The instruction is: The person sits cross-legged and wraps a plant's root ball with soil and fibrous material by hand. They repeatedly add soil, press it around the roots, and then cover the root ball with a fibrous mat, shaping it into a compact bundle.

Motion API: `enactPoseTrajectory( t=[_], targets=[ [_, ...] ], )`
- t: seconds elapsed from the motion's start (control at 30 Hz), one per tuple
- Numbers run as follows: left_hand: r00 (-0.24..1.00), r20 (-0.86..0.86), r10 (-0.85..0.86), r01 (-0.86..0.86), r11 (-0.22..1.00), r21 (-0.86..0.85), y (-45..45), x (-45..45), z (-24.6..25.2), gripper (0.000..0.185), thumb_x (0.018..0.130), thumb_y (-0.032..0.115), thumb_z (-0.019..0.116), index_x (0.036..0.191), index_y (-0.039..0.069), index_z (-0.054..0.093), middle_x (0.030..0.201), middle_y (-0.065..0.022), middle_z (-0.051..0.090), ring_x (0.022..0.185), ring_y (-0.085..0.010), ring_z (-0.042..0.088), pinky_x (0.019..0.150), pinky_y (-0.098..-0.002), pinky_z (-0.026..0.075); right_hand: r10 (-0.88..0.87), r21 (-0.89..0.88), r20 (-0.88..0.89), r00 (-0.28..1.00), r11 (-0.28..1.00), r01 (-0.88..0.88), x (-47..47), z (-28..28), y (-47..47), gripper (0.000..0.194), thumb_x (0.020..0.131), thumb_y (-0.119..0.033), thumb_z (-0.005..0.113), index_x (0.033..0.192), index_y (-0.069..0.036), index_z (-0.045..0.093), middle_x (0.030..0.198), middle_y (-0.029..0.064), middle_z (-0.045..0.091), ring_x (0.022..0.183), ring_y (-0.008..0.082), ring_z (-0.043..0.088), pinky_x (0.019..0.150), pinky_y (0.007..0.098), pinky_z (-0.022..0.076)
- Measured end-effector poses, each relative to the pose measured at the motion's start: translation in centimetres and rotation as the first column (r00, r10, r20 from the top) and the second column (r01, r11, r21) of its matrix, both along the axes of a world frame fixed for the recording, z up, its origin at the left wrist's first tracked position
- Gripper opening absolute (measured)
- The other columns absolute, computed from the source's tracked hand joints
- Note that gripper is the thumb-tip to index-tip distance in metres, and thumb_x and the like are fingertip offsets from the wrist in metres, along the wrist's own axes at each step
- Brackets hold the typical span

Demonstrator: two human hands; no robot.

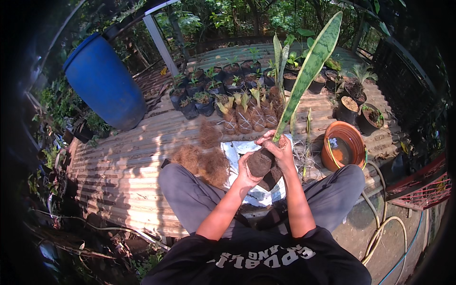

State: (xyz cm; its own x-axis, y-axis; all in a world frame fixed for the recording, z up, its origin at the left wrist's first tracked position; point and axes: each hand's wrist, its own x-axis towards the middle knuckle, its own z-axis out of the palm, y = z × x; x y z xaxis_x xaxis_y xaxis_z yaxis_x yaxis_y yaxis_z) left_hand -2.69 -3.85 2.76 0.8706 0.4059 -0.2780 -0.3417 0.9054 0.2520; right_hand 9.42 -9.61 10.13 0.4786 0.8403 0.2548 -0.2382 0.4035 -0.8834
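Between my hands is a dark ball of soil point(260, 162) with a tall snake plant leaf point(309, 73) rising from its far end, tilted up to the right. My left hand point(246, 170) cups the ball from the left and below. The fingers of my right hand point(281, 149) press around the leaf's base and the top of the ball. Beneath them lies a white plastic sheet point(235, 148) with more dark soil point(271, 178) on it. Left of the sheet are clumps of brown coconut fibre point(213, 165). A tangle of pale string point(306, 160) lies to the right.
Several fibre-wrapped, string-tied plants point(245, 121) stand beyond the sheet, before rows of black-bagged seedlings point(233, 82). An orange-brown bucket point(329, 142) of water stands right, near black pots point(347, 110). A blue drum point(107, 85) is left. Corrugated sheeting point(142, 178) forms the surface; a hose point(377, 228) lies lower right.
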Motion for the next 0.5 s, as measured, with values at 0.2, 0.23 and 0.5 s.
enactPoseTrajectory(
  t=[0.2, 0.23, 0.5],
  targets=[
    [0.995, -0.069, 0.066, -0.067, 0.998, -0.010, -1.2, 0.7, 2.4, 0.042, 0.092, 0.041, 0.052, 0.113, 0.007, 0.065, 0.109, -0.0095, 0.068, 0.099, -0.0266, 0.067, 0.088, -0.0465, 0.054, -0.276, -0.177, -0.081, 0.958, 0.950, 0.259, 0.2, -0.5, 0.1, 0.025, 0.089, -0.010, 0.072, 0.077, -0.008, 0.050, 0.063, 0.0042, 0.057, 0.056, 0.0149, 0.060, 0.058, 0.0292, 0.0502],
    [0.994, -0.092, 0.059, -0.060, 0.998, -0.001, -1.3, 0.7, 2.4, 0.042, 0.092, 0.042, 0.053, 0.114, 0.008, 0.065, 0.110, -0.0091, 0.068, 0.099, -0.0263, 0.067, 0.087, -0.0455, 0.054, -0.246, -0.142, -0.124, 0.961, 0.963, 0.228, 0.3, -0.5, 0.0, 0.022, 0.089, -0.011, 0.073, 0.084, -0.006, 0.052, 0.069, 0.0064, 0.060, 0.061, 0.0159, 0.062, 0.063, 0.0293, 0.0514],
    [0.976, -0.058, 0.208, -0.209, 0.978, -0.019, -0.4, 0.3, 0.1, 0.040, 0.089, 0.046, 0.057, 0.110, 0.012, 0.066, 0.107, -0.0042, 0.068, 0.094, -0.0228, 0.067, 0.078, -0.0361, 0.055, -0.009, 0.072, 0.136, 0.991, 0.997, -0.001, -0.5, -0.5, 0.4, 0.070, 0.086, -0.011, 0.075, 0.139, 0.002, 0.032, 0.132, 0.0189, 0.057, 0.122, 0.0244, 0.055, 0.103, 0.0375, 0.0437]
  ],
)
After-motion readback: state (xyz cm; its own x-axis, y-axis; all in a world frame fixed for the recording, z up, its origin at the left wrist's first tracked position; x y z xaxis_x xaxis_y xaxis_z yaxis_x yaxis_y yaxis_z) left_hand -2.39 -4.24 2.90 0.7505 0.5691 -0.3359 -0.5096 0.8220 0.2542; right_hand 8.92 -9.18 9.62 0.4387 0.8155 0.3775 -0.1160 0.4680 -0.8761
